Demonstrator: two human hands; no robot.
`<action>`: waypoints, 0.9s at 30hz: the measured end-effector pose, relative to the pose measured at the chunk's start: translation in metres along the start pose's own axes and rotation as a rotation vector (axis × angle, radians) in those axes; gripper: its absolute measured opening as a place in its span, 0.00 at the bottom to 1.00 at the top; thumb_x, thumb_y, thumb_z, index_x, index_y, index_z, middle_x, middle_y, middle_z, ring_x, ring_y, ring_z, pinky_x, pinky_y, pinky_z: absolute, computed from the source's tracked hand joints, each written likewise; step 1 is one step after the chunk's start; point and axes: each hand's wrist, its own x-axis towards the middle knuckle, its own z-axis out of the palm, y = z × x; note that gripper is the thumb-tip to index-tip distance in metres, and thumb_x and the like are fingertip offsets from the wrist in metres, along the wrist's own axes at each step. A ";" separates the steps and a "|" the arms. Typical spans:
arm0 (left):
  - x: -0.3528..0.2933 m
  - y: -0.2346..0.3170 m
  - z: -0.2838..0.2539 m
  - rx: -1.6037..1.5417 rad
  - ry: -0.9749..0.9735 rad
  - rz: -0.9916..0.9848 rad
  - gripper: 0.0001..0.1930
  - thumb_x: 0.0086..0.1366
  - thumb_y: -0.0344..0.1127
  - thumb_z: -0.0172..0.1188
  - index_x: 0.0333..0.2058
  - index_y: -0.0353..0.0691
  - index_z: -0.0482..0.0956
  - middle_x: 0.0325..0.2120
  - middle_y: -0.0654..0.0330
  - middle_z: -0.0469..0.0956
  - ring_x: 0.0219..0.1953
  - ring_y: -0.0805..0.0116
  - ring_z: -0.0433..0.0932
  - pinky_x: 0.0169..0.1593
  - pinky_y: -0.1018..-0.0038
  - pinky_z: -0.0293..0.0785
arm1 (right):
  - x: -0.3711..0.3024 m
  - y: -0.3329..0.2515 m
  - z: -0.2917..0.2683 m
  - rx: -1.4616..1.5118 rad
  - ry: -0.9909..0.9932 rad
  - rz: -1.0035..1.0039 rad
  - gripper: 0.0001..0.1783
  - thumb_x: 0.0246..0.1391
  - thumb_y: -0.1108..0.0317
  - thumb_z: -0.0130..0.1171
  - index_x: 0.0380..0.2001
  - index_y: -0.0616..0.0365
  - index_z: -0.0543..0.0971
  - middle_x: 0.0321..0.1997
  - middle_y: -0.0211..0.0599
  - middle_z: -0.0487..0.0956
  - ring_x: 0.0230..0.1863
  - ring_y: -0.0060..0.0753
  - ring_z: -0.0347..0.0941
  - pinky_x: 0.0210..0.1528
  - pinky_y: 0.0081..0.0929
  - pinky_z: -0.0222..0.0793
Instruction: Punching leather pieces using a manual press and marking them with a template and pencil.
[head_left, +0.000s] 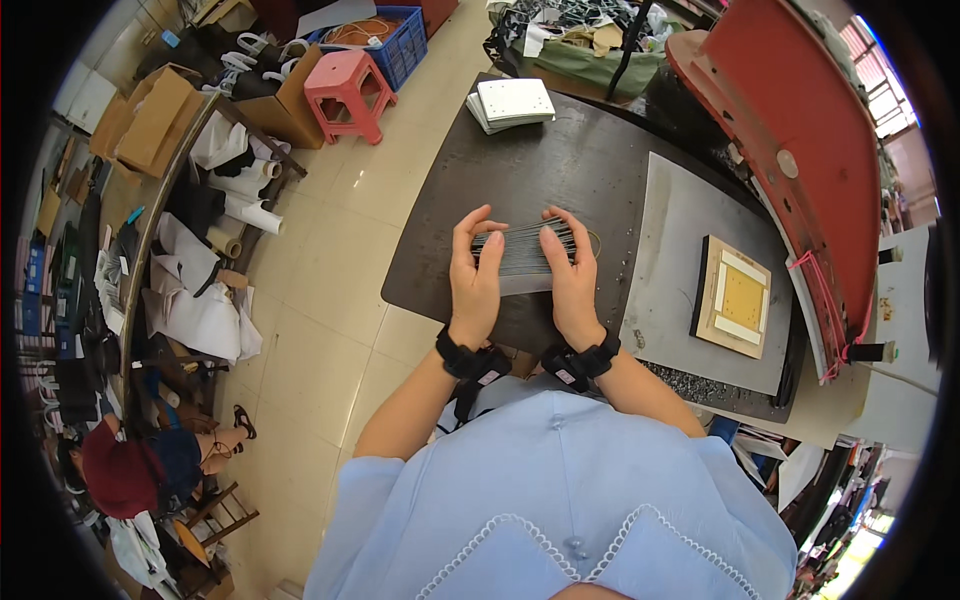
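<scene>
A stack of thin grey sheets [524,250], its layered edges facing up, is held between my two hands over the dark worktable. My left hand [475,258] closes on its left end, thumb on top and fingers curled round the far side. On the right end, my right hand [570,265] grips in the same way. A pale edge shows beneath the stack; whether it belongs to it I cannot tell. Farther off lies a pile of white rectangular sheets [515,102] with small holes. To the right, a wooden cutting die [735,296] with a yellowish middle rests on a grey board [660,290].
A large red machine part [790,130] rises at the right. Dark scraps [700,388] litter the table's near right edge. Left across the tiled floor stand a pink stool [347,92], a blue crate [402,50] and a cluttered bench. A person [125,465] sits at lower left.
</scene>
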 end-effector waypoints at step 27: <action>0.030 0.077 -0.042 0.001 -0.379 -0.106 0.32 0.58 0.29 0.69 0.58 0.37 0.61 0.48 0.54 0.75 0.49 0.67 0.76 0.51 0.72 0.75 | 0.002 -0.084 -0.004 -0.476 -0.340 -0.102 0.56 0.47 0.45 0.70 0.69 0.65 0.53 0.65 0.60 0.62 0.66 0.51 0.61 0.69 0.39 0.52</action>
